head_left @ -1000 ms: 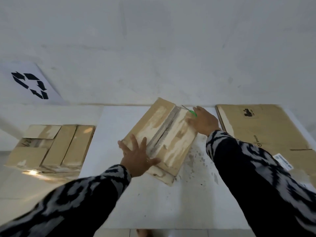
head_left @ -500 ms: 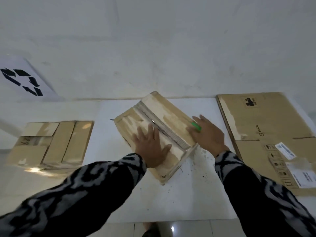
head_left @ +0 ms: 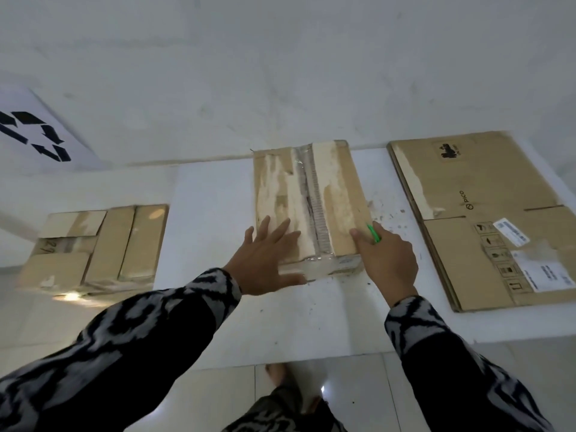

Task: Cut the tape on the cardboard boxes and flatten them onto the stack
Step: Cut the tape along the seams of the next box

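Observation:
A brown cardboard box (head_left: 338, 194) lies on the white table (head_left: 215, 219), its taped seam (head_left: 307, 198) running away from me down the middle. My left hand (head_left: 265, 263) rests flat with spread fingers on the box's near left part, thumb along the near side. My right hand (head_left: 386, 260) touches the box's near right corner and holds a small green cutter (head_left: 373, 233) between its fingers. A stack of flattened cardboard (head_left: 486, 219) lies on the table to the right.
Several taped boxes (head_left: 103, 247) sit on the floor to the left of the table. A white sheet with a recycling symbol (head_left: 34, 135) hangs on the wall at far left. Small scraps dot the table beside the box. My foot (head_left: 277, 374) shows below the table edge.
The box has been turned from a slanted position until its seam points straight away from me. Both hands moved with it to its near end.

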Motion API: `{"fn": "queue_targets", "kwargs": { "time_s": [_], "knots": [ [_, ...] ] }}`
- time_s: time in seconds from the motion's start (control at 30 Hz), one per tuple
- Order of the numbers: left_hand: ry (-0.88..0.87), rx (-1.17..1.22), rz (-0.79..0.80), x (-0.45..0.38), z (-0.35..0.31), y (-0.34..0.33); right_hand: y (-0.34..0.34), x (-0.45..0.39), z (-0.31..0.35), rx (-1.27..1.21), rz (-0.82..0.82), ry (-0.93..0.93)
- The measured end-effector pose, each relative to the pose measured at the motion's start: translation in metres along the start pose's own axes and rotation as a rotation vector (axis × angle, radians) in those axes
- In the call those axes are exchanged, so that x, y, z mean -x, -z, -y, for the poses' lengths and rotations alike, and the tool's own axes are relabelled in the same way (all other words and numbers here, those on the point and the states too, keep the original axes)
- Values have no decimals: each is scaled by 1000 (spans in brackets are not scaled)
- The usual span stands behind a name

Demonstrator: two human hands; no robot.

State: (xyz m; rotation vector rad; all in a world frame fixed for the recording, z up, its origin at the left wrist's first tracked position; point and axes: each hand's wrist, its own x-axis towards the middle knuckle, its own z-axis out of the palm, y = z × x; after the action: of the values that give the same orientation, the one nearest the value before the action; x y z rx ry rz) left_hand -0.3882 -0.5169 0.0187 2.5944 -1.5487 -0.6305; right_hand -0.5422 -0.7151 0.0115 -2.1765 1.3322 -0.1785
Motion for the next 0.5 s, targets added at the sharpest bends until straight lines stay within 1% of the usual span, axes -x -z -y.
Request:
{"fn": "queue_targets", "kwargs": {
  "time_s": [0.1, 0.17, 0.23, 0.27, 0.33, 0.37, 0.4, 0.43, 0.5],
  "knots": [
    [-10, 82, -93, 9, 7, -4, -1, 3, 1, -21, -15, 20],
    [28, 172, -107, 12, 10, -2, 1, 3, 1, -49, 14, 27],
    [30, 178, -112, 14, 9, -1, 6, 4, 0, -82, 59, 27],
    [12, 152, -121, 14, 8, 0, 9, 6, 0, -64, 42, 57],
    [-7, 112, -117, 12, 7, -2, 14, 22, -1, -22, -83, 152],
    [7, 106, -108, 11, 8, -5, 15, 34, 0, -40, -130, 178],
    [24, 110, -101, 9, 8, -7, 16, 49, 1, -62, -128, 183],
    [34, 120, -99, 8, 9, -11, 15, 65, 2, -60, -81, 177],
    [33, 113, -117, 7, 9, -16, 7, 94, 3, 14, 98, 151]
  ]
}}
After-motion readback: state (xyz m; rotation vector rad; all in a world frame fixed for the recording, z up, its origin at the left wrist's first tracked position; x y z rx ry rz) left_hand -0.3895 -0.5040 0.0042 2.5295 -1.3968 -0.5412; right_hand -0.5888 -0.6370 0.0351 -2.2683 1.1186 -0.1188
